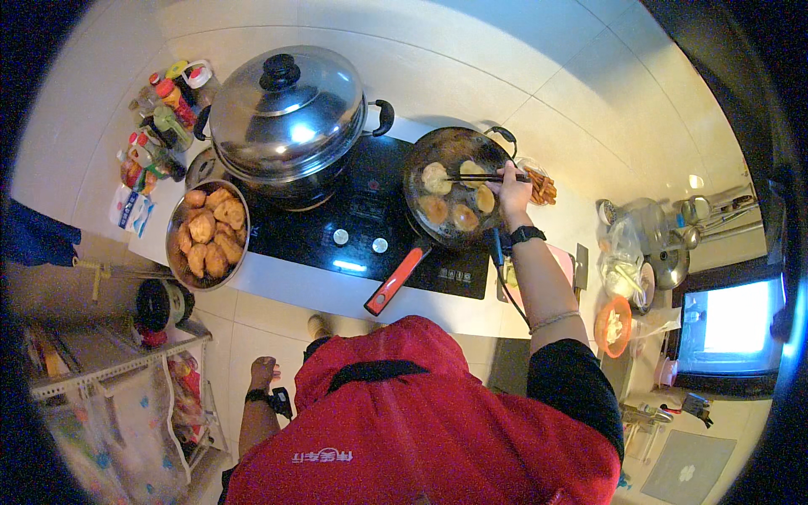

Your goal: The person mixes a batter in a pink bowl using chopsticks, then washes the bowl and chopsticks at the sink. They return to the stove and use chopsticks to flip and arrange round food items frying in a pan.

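My right hand (514,189) grips a pair of dark chopsticks (470,178) over a frying pan (451,142). Their tips meet a pale piece of dough (435,180) at the pan's left side. Several other pieces, some browned like this fried piece (465,218), lie in the same pan. The pan's red handle (398,281) points toward me. My left hand (264,372) hangs low at my side, away from the counter, with its fingers partly hidden; nothing shows in it.
Left of the pan, a large lidded steel pot (287,120) stands on the black cooktop (360,233). A metal bowl (173,252) holds golden fried pieces near the counter's left edge. Seasoning bottles (170,104) crowd the back left. An orange basket (612,325) sits at right.
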### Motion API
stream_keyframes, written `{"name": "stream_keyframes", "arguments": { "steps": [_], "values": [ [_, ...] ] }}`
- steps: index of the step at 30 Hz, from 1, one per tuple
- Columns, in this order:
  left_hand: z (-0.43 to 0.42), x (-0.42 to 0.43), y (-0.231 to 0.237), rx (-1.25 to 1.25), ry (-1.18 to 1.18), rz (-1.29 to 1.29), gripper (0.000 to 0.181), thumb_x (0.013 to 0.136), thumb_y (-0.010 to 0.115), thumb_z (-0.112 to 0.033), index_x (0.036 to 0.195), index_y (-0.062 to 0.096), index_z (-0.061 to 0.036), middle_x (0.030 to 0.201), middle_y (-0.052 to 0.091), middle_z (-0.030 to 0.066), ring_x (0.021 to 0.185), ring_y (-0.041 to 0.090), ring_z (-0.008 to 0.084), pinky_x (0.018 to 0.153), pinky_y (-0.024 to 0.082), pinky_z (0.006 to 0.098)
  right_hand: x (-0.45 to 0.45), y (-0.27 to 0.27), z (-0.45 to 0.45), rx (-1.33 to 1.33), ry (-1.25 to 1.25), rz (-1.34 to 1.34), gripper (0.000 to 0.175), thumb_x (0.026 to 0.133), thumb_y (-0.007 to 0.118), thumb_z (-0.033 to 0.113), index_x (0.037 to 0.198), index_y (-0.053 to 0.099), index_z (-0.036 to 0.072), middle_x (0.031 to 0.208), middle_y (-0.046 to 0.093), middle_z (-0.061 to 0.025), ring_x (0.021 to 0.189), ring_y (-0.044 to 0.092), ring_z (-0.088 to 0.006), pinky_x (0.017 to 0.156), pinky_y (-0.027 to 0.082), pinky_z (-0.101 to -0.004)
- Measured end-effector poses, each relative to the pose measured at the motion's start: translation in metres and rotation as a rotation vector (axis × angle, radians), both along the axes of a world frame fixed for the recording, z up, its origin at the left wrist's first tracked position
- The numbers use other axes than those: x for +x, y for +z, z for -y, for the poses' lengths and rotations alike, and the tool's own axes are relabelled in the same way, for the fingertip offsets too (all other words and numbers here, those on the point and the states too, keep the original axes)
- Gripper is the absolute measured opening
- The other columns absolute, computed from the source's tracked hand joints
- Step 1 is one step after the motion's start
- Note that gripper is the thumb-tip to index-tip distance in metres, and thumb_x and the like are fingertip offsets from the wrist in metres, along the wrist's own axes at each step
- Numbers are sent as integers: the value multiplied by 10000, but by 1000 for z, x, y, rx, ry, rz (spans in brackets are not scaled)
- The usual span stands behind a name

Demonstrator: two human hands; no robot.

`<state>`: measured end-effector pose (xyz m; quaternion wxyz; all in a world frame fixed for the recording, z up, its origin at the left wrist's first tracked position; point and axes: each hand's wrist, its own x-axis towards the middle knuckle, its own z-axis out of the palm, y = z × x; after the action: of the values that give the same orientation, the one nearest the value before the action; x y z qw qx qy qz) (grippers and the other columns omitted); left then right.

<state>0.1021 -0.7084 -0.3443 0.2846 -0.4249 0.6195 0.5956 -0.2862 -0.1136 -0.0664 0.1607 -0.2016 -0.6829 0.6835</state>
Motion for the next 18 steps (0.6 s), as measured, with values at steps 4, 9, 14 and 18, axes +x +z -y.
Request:
{"name": "stream_keyframes", "arguments": {
  "steps": [4, 9, 14, 18],
  "values": [
    [9, 11, -5, 26, 57, 11, 231, 863, 552, -186, 1014, 527, -13, 809, 619, 131, 580, 604, 228, 503, 531, 345, 10, 27, -12, 361, -29, -93, 273, 906, 533, 231, 866, 583, -35, 853, 610, -151, 676, 638, -209, 542, 576, -295],
    [10, 5, -4, 20, 58, 53, 245, 856, 551, -190, 1022, 528, -11, 809, 617, 127, 596, 607, 227, 522, 533, 343, 20, 18, -29, 421, 91, -113, 215, 901, 548, 190, 989, 640, 17, 946, 626, -80, 821, 614, -165, 607, 574, -286],
    [-3, -9, 12, 16, 36, -108, 265, 834, 558, -198, 1017, 532, -8, 801, 618, 123, 605, 607, 209, 529, 517, 320, 30, 3, -9, 965, 323, -276, 169, 844, 624, 150, 858, 652, -16, 883, 644, -101, 810, 617, -208, 722, 493, -313],
    [-9, -10, 15, -26, 6, -111, 257, 827, 573, -205, 995, 534, -15, 775, 617, 113, 602, 605, 207, 521, 516, 317, 28, 8, -1, 639, 149, -144, 242, 872, 598, 201, 789, 628, -24, 793, 619, -86, 707, 617, -190, 632, 535, -300]
  ]
}}
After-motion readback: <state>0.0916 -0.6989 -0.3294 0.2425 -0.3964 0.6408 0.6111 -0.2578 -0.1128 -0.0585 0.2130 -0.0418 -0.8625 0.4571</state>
